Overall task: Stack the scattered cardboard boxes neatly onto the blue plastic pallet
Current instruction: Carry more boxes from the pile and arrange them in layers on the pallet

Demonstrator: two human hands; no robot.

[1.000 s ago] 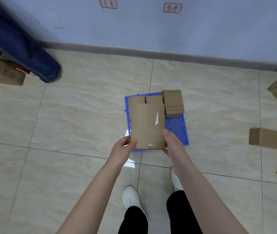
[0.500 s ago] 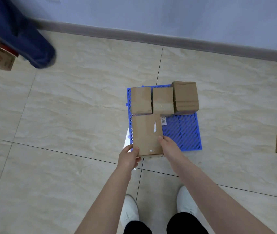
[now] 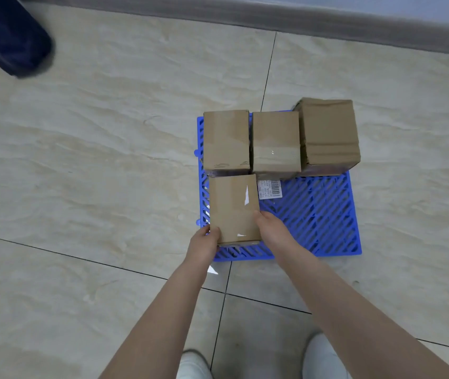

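Blue pallet (image 3: 324, 214) bears three boxes (image 3: 275, 142); both hands hold a fourth (image 3: 232, 207)

3 boxes (image 3: 275, 142) along the pallet (image 3: 316, 214) far edge, a 4th box (image 3: 232, 207) before the leftmost.

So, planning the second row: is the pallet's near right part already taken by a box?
No, the blue pallet's near right grid lies bare; only the held box occupies the near left.

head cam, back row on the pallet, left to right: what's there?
Left box → middle box, clear tape across it → right stack of boxes, taller, overhanging the blue pallet at its far right corner.
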